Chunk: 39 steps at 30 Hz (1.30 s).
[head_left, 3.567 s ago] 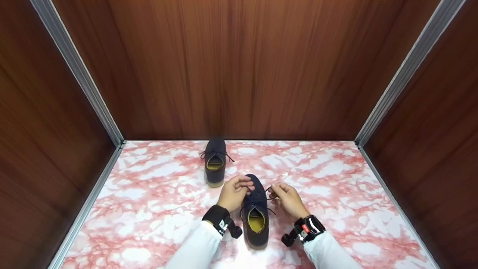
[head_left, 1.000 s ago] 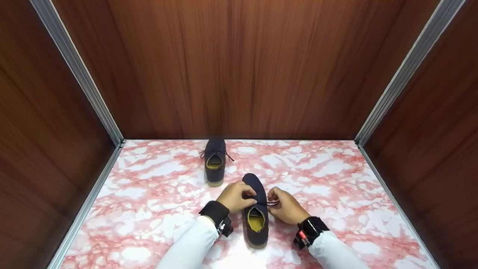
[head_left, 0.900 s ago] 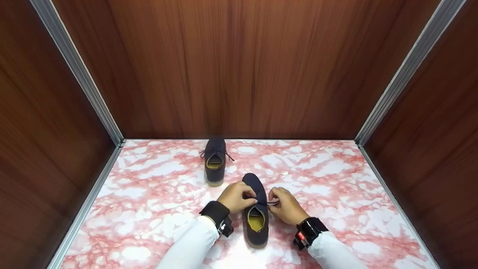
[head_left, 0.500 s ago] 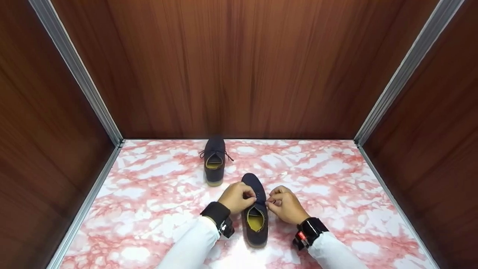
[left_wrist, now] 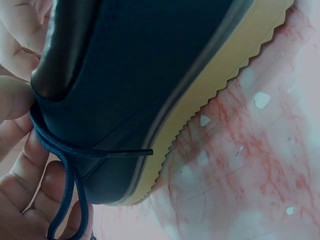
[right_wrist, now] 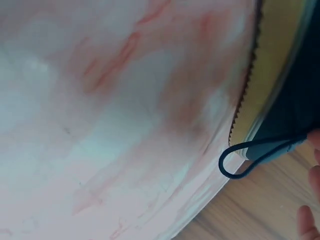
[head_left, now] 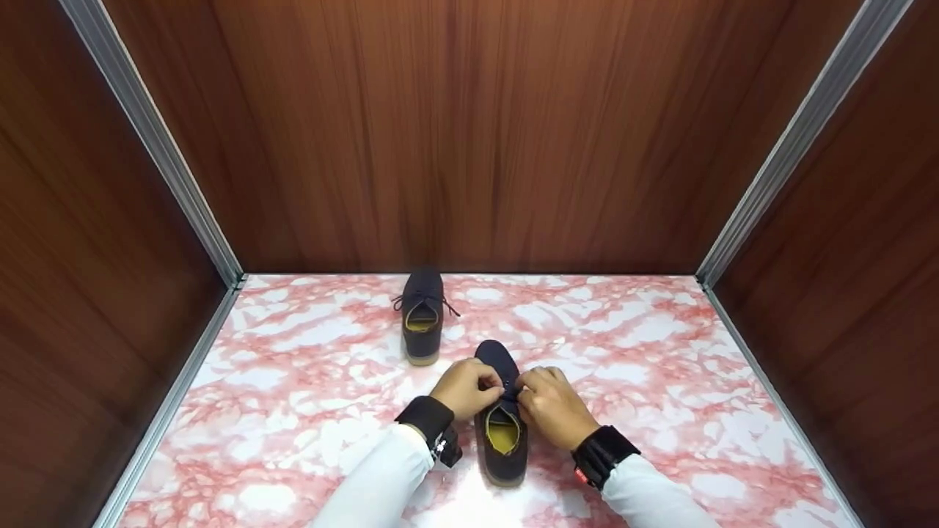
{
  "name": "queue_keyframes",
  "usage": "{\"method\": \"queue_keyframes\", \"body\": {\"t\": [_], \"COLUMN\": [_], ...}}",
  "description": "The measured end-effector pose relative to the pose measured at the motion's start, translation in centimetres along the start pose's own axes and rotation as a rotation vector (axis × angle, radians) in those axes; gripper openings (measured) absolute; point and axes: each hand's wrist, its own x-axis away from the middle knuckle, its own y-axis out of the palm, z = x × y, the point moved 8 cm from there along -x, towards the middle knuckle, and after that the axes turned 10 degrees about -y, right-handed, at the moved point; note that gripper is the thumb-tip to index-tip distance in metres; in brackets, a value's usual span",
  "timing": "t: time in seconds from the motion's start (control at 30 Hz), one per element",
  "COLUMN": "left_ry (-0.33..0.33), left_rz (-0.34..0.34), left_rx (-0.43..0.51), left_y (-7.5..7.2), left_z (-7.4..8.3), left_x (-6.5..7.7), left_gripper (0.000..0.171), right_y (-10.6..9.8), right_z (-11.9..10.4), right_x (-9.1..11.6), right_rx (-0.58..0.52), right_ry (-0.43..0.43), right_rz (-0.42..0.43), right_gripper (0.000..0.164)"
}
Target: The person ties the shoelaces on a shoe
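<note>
A dark navy lace-up shoe (head_left: 505,469) with a yellow lining stands upright on the tabletop, toe pointing away. My left hand (head_left: 462,389) lies along its left side, thumb and fingers pinching the shoelace over the throat. From that pinch, in the left wrist view, a blue shoelace (left_wrist: 100,153) drops a loop and a loose tip down the shoe's side. My right hand (head_left: 554,411) is curled at the right of the throat, its fingertips on the lacing. The right wrist view has a lace loop (right_wrist: 240,145) sticking out beside the sole, its base at my right fingertips (right_wrist: 314,140).
A matching shoe (head_left: 422,345), its lace tied in a bow, stands behind and to the left near the back wall (head_left: 469,147). The tabletop (head_left: 308,411) has a red and white marbled pattern. Brown wood-grain panels with metal corner strips enclose the sides.
My left hand came off the toe area to pinch at the throat. My right hand first held lace out to the right, then moved left onto the lacing. The far shoe stayed put.
</note>
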Motion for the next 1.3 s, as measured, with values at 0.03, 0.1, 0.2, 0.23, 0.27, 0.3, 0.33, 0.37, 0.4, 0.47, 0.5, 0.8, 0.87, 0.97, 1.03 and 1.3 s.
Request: {"method": "queue_keyframes", "body": {"t": [0.03,0.1,0.2,0.23,0.27,0.3,0.33,0.37,0.4,0.47,0.5,0.8,0.87,0.97,1.03,1.3], "left_ry": [0.0,-0.003,-0.008,-0.01,-0.011,-0.011,-0.01,-0.007,-0.006,-0.001,0.001,0.022,0.02,0.014,0.009,-0.003], "left_rz": [0.0,0.0,-0.001,-0.001,-0.001,-0.002,-0.002,-0.002,-0.002,-0.001,-0.001,0.016,0.02,0.023,0.021,-0.014], "left_rx": [0.001,0.002,0.001,0.001,0.002,0.004,0.005,0.006,0.005,0.004,0.003,0.003,-0.001,-0.007,-0.009,0.082], "left_y": [0.0,0.0,0.1,0.1,0.0,0.0,0.0,0.0,0.0,0.0,0.0,-0.2,-0.1,-0.1,-0.1,-0.5], "left_z": [0.0,0.0,-0.1,-0.1,-0.1,-0.1,-0.1,0.0,0.0,0.0,0.0,0.0,-0.1,-0.2,-0.3,-1.0], "left_x": [0.0,0.0,0.0,0.0,0.0,0.0,0.0,0.0,0.1,0.1,0.2,0.3,0.3,0.3,0.3,0.4], "left_gripper": [0.006,0.006,0.007,0.007,0.007,0.007,0.007,0.007,0.007,0.007,0.007,0.007,0.007,0.008,0.008,0.012], "right_y": [0.0,-0.1,-0.4,-0.5,-0.6,-0.7,-0.8,-0.8,-0.8,-0.7,-0.7,-0.9,-0.9,-1.0,-0.9,-0.7], "right_z": [-0.1,-0.1,-0.1,-0.1,0.0,0.0,0.1,0.2,0.2,0.3,0.4,1.2,1.5,2.0,2.3,2.5], "right_x": [0.0,-0.1,-0.2,-0.2,-0.2,-0.2,-0.2,-0.1,-0.1,0.1,0.1,1.4,2.0,3.0,3.6,4.1], "right_rx": [0.013,0.028,0.043,0.047,0.051,0.052,0.05,0.046,0.04,0.026,0.02,-0.016,-0.023,-0.031,-0.04,-0.076], "right_ry": [-0.013,-0.028,-0.039,-0.041,-0.042,-0.041,-0.037,-0.034,-0.032,-0.03,-0.03,-0.04,-0.034,-0.013,0.003,0.037], "right_rz": [0.006,0.026,0.054,0.059,0.062,0.063,0.06,0.056,0.051,0.04,0.035,0.009,-0.002,-0.019,-0.036,-0.084], "right_gripper": [0.009,0.01,0.013,0.013,0.014,0.014,0.014,0.014,0.015,0.015,0.014,0.011,0.011,0.011,0.011,0.011]}}
